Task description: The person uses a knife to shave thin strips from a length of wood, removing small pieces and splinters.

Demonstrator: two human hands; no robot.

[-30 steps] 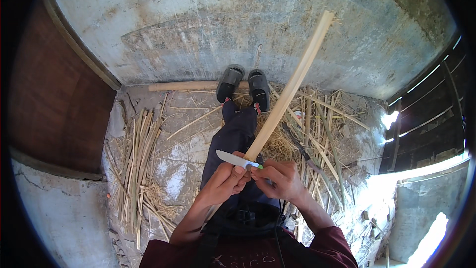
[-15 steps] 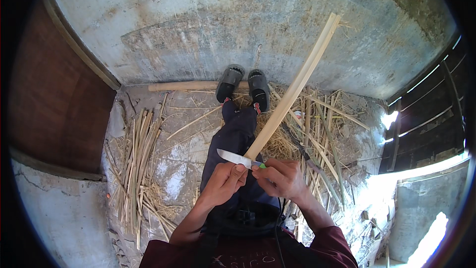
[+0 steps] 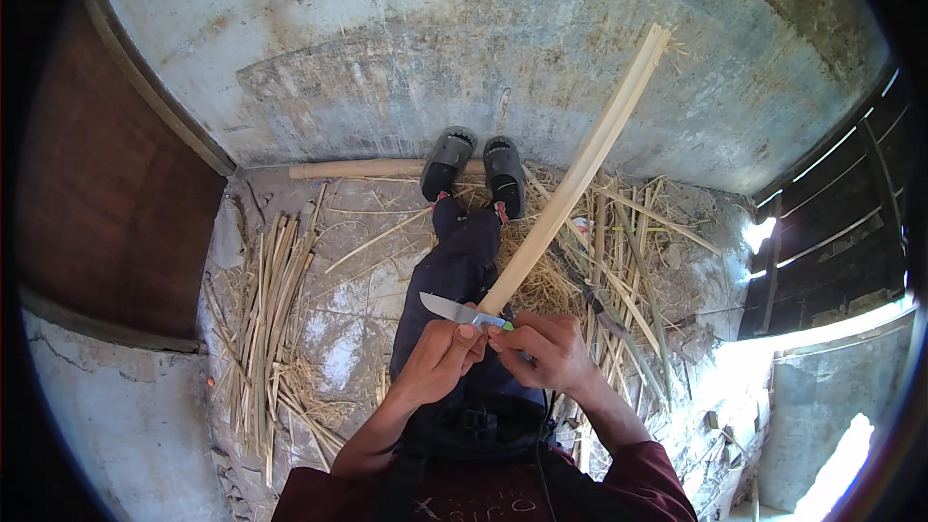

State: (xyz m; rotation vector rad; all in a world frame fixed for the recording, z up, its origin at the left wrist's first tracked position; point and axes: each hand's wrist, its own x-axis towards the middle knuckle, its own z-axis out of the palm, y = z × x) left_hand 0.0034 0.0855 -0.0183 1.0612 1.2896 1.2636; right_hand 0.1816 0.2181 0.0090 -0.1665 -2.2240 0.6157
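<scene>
A long, pale split bamboo strip [image 3: 580, 179] slants up and to the right from my hands toward the wall. Across its near end lies a knife [image 3: 448, 307], its blade pointing left and its green and grey handle to the right. My right hand [image 3: 548, 353] is closed on the handle with thumb and fingertips. Close beside it, my left hand [image 3: 440, 360] is closed at the strip's near end, its thumb against the base of the blade. The blade and fingers hide just where the strip ends.
Bundled thin bamboo strips [image 3: 274, 319] lie on the floor at left, with more sticks and shavings [image 3: 619, 271] at right. A thick bamboo pole [image 3: 353, 168] lies along the foot of the stained wall [image 3: 387, 48]. My grey clogs [image 3: 504, 174] are near it. A slatted wooden wall [image 3: 831, 222] stands at right.
The bamboo strip's far end has shifted slightly right, and its near end a little lower and right. The knife has moved slightly left. Both hands keep their hold.
</scene>
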